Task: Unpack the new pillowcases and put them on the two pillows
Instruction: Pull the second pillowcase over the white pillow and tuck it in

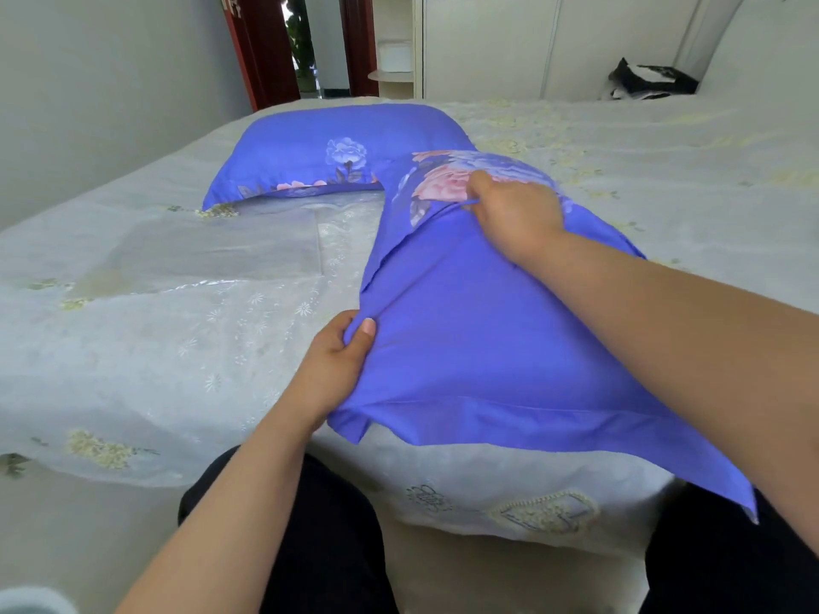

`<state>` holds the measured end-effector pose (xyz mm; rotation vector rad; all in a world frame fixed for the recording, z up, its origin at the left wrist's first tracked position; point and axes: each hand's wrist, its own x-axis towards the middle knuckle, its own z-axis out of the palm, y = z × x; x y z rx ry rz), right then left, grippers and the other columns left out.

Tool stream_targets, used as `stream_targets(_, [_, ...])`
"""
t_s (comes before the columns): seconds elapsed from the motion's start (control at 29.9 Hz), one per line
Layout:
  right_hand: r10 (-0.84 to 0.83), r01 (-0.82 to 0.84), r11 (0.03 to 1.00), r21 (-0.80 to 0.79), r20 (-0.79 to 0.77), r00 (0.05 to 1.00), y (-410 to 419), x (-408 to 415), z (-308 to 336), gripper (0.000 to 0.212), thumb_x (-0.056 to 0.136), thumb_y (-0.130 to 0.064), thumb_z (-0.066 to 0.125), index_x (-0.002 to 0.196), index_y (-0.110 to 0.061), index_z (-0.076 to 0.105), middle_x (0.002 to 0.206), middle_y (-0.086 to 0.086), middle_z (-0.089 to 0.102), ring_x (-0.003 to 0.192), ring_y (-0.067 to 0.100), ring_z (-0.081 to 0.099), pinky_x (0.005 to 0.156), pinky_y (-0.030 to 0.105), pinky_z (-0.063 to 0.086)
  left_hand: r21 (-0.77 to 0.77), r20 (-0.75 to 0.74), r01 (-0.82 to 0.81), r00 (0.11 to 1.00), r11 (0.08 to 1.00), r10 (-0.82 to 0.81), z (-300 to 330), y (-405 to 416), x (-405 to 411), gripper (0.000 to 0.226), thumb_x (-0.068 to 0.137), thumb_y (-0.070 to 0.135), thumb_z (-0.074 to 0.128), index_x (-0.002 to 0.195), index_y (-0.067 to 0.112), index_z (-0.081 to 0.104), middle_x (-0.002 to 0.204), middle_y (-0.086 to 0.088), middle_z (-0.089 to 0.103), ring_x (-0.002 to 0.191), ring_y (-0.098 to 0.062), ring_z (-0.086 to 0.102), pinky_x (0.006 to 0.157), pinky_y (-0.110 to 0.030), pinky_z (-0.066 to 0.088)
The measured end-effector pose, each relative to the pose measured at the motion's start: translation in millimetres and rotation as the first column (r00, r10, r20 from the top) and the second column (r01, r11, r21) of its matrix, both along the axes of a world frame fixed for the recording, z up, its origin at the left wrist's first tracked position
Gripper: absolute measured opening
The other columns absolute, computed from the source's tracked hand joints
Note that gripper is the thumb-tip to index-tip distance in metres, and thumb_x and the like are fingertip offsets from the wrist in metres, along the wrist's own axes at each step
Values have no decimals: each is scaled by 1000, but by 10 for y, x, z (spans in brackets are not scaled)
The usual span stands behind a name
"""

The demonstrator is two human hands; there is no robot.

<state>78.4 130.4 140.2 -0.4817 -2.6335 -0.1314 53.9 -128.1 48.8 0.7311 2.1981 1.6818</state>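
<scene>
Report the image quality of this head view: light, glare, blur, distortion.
Head view: soft, even daylight with faint shadows; sheen on the clear plastic packaging; wide-angle bending curves the wardrobe edges at top right; the bottom corners blur; both hands and the blue pillowcase are sharp.

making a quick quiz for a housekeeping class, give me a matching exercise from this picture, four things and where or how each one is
Things:
1. left hand
2. right hand
3. finished pillow
4. clear plastic bag

States:
A. lies flat on the bed, left of the near pillow
B. pinches the near pillowcase's left edge
C. grips fabric by the pink flowers
D. lies farther back, fully covered

Pairs: 1-B, 2-C, 3-D, 4-A
</scene>
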Motion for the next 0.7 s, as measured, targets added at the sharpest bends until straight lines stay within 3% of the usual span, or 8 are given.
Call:
stream_targets(0.13, [20, 33, 959, -280, 186, 982, 97, 89, 4, 46, 87, -63, 46, 89, -19, 58, 104, 5, 62, 102, 27, 56, 78, 33, 39, -383, 54, 108, 994, 918, -95, -185, -248, -280, 22, 97, 44, 43, 103, 30, 59, 97, 7, 67, 94, -13, 65, 84, -30, 49])
stream_targets(0.23, [61, 54, 938, -344, 313, 948, 228, 263, 231, 57, 84, -70, 41, 98, -18, 60, 120, 6, 58, 108, 23, 51, 83, 27, 33, -685, -160, -75, 986, 724, -48, -166, -335, -420, 27, 94, 31, 50, 120, 26, 53, 101, -1, 63, 95, -23, 60, 87, -35, 46])
stream_targets(0.33, [130, 138, 891, -432, 535, 835, 474, 457, 485, 86, 68, -75, 59, 129, -14, 52, 133, 2, 53, 119, 21, 52, 101, 32, 39, -461, -564, -409, 820, 788, 96, 63, -164, -357, 38, 88, 15, 51, 126, 20, 54, 120, -6, 56, 108, -29, 54, 92, -39, 45])
stream_targets(0.43, [376, 187, 684, -705, 560, 738, 566, 545, 472, 80, 51, -57, 83, 120, -23, 58, 120, -4, 65, 104, 14, 65, 89, 32, 53, -195, -590, -165, 807, 967, 19, 363, 238, -110, 40, 86, 42, 51, 118, 20, 60, 119, 1, 61, 108, -22, 56, 97, -35, 43])
stream_targets(0.5, [411, 160, 715, -681, 594, 692, 526, 549, 419, 58, 66, -41, 80, 118, -26, 61, 120, -7, 65, 104, 13, 65, 90, 32, 53, -311, -600, 73, 758, 948, -255, 472, 548, 151, 63, 80, 63, 43, 127, 24, 54, 130, 5, 56, 119, -16, 50, 104, -35, 38])
stream_targets(0.57, [369, 137, 799, -586, 656, 659, 491, 555, 472, 43, 72, -37, 78, 110, -22, 66, 115, -3, 67, 102, 16, 65, 94, 37, 51, -532, -611, 98, 644, 841, -461, 506, 832, 309, 78, 80, 71, 41, 143, 26, 34, 149, 6, 35, 137, -15, 30, 113, -38, 25])
stream_targets(0.63, [337, 177, 833, -524, 735, 588, 465, 559, 535, 38, 72, -36, 78, 105, -19, 68, 110, -1, 69, 103, 18, 65, 96, 37, 49, -647, -583, 20, 631, 763, -511, 563, 1037, 292, 88, 81, 70, 46, 150, 25, 15, 157, 5, 15, 144, -15, 13, 117, -38, 15])
stream_targets(0.7, [299, 191, 885, -424, 833, 465, 356, 550, 519, 45, 71, -40, 79, 106, -18, 63, 108, -6, 65, 106, 19, 62, 99, 37, 47, -628, -576, 3, 670, 778, -468, 642, 1190, 190, 97, 77, 66, 58, 150, 22, 13, 155, 1, 18, 143, -16, 15, 115, -37, 17])
